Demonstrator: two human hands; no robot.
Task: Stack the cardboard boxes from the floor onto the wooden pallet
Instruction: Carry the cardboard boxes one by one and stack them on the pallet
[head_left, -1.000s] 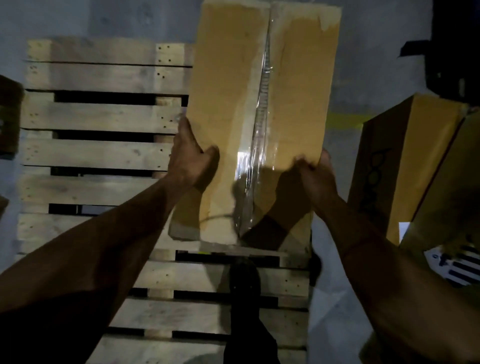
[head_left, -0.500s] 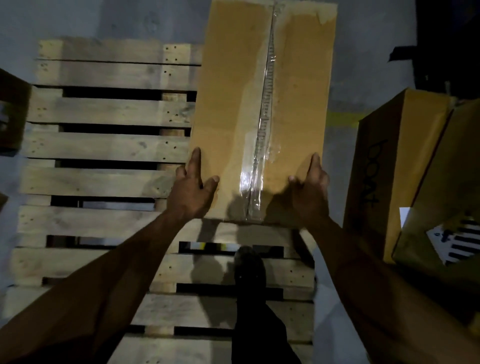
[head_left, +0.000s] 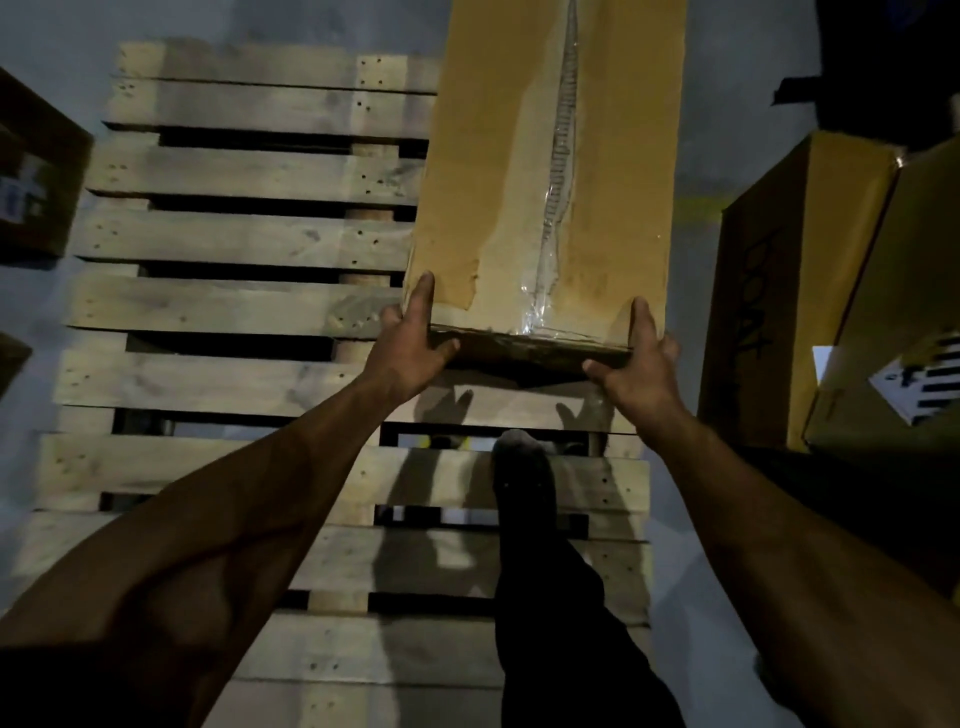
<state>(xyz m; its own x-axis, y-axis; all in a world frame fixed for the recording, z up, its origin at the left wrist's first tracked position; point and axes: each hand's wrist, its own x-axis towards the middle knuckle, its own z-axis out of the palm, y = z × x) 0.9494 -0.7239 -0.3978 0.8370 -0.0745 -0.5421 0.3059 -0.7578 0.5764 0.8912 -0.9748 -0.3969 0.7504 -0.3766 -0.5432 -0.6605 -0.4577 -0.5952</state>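
1. Long taped box (head_left: 540, 171) sits on the pallet (head_left: 244, 234), along its right side.
2. Left hand (head_left: 410, 343) and right hand (head_left: 636, 358) clamp its near corners, fingers spread.
3. Looks stiff and bulky; the corners seem the best grip, since the tape is probably slick.

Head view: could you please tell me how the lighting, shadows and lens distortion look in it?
Head view: dim, lit from above and behind, so both hands cast finger shadows on the wooden pallet; clear tape on the cardboard box glints faintly; corners fall dark; the wide-angle lens bows the slats and stretches the forearms; focus is soft throughout.
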